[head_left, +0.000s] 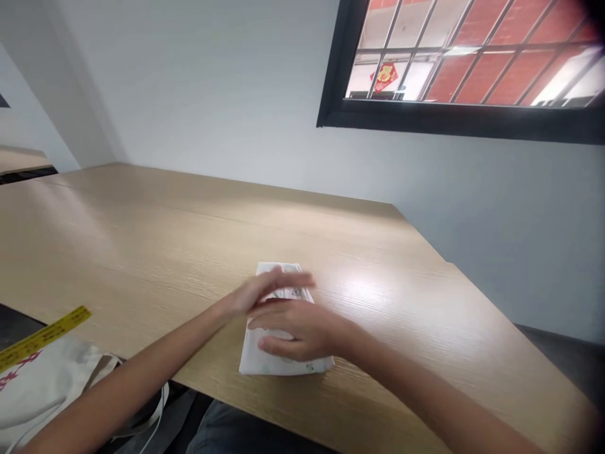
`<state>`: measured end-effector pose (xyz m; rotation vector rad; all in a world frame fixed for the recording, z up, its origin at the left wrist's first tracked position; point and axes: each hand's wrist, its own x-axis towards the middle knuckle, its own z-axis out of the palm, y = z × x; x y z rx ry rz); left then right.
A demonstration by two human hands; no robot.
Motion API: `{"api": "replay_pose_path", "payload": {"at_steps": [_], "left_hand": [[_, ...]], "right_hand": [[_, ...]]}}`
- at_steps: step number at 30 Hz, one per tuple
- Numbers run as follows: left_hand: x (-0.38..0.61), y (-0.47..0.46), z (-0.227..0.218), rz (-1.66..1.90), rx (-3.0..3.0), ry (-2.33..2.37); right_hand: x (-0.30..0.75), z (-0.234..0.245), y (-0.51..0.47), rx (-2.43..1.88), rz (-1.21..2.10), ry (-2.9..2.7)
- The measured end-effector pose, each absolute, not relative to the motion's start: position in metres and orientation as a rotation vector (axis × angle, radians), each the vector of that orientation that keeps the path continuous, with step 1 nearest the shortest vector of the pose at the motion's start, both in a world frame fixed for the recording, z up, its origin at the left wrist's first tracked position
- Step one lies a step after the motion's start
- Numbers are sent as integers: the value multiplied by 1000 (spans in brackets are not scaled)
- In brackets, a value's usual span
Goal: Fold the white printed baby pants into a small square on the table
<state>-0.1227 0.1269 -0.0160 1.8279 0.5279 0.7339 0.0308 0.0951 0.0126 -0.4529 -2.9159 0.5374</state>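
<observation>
A folded white cloth (283,366) with small printed figures lies flat on the wooden table near its front edge. Over its upper part is my left hand (269,287), fingers stretched out to the right and slightly blurred. My right hand (302,328) is above the cloth's middle, fingers pointing left and thumb apart from them. The two hands overlap in view, the right one nearer to me. Neither hand grips anything; whether the palms press on the cloth I cannot tell.
The broad wooden table (165,252) reaches back to a white wall with a barred window (454,113). At the lower left are a white cloth bag (51,378) with red marks and a yellow strip (47,337) with dark print.
</observation>
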Motion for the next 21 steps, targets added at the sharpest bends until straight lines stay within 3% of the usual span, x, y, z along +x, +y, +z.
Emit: {"api": "replay_pose_path", "payload": {"at_steps": [5,11,16,21], "left_hand": [[-106,124,-21,359,2257,407],[-97,185,-36,483,2950,776],[-101,197,-33,668,2974,1157],[-124,146,-33,792,2875,1372]], "right_hand": [[40,-24,72,-512,669,-2829],[34,-14,51,-395,793,-2833],[37,-6,40,-312,865,-2817],[57,-9,62,-306,504,-2766]]}}
